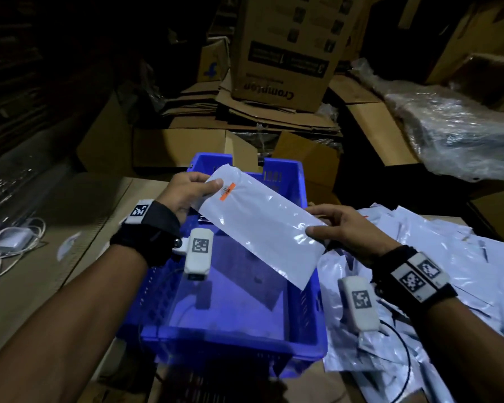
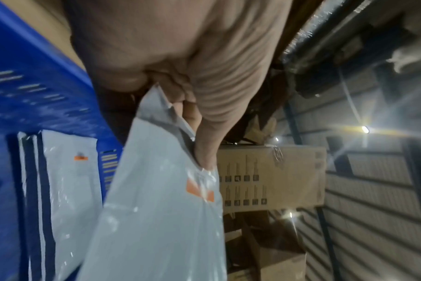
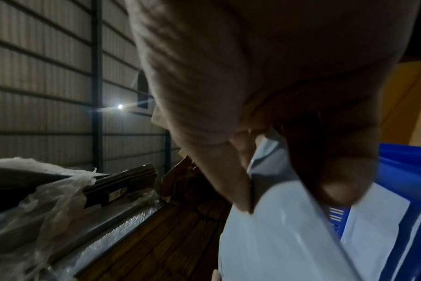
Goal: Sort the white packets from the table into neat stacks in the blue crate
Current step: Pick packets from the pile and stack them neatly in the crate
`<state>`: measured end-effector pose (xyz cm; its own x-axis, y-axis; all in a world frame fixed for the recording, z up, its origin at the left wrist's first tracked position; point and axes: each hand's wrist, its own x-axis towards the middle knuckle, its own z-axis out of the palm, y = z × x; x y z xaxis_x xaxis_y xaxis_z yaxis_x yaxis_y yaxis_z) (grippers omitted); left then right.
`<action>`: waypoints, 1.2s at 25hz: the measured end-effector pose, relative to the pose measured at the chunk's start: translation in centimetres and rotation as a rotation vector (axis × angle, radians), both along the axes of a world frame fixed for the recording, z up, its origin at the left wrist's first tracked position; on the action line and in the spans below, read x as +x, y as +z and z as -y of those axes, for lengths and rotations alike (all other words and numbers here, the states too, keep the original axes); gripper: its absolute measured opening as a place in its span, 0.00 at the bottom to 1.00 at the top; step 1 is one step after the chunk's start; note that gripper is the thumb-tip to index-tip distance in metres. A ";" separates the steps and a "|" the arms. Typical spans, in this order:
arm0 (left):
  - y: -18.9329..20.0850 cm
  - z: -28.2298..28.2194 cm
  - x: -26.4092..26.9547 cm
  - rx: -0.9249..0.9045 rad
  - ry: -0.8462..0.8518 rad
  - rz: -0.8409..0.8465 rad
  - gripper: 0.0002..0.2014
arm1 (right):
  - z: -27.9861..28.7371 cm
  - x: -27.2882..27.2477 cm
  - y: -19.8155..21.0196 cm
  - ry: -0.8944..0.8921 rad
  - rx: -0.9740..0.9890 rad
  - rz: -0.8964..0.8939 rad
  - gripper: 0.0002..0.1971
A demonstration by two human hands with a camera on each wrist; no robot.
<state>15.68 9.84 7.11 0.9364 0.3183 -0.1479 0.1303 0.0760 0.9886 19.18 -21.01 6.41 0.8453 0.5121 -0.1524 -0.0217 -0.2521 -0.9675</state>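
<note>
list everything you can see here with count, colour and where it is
held packet: one, white with an orange label, above the blue crate
blue crate: one, blue, centre, on the table
packet in crate: at least one, white, against the crate wall
loose packets: many, white, heaped right of the crate
cardboard boxes: several, brown, stacked behind
plastic wrap: one bundle, clear, upper right
charger and cable: one, white, far left
left hand: pinches the packet's labelled end
right hand: pinches its other end

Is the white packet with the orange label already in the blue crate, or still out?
Still out. Both hands, left hand and right hand, pinch the white packet by opposite ends, held tilted above the blue crate.
</note>
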 end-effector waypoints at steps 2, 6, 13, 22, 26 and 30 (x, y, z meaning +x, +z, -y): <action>-0.3 -0.1 0.0 -0.264 0.052 -0.007 0.03 | -0.3 0.5 -0.3 -0.144 0.084 -0.037 0.11; -1.2 2.5 0.5 -0.628 0.073 -0.054 0.06 | -1.9 2.1 -0.4 -0.248 0.162 -0.070 0.13; -4.0 6.0 2.9 -0.656 0.144 -0.087 0.20 | -3.4 4.5 -1.2 -0.263 -0.060 0.164 0.10; -7.6 5.4 6.9 -0.651 0.270 -0.311 0.07 | -0.7 4.0 -7.3 0.112 -0.775 0.853 0.32; -9.4 5.9 9.4 -0.574 0.333 -0.368 0.14 | -1.0 4.0 -7.8 0.039 -0.754 0.891 0.29; -12.1 5.6 11.7 -0.613 0.333 -0.426 0.18 | -0.7 3.9 -8.9 0.024 -0.703 0.874 0.29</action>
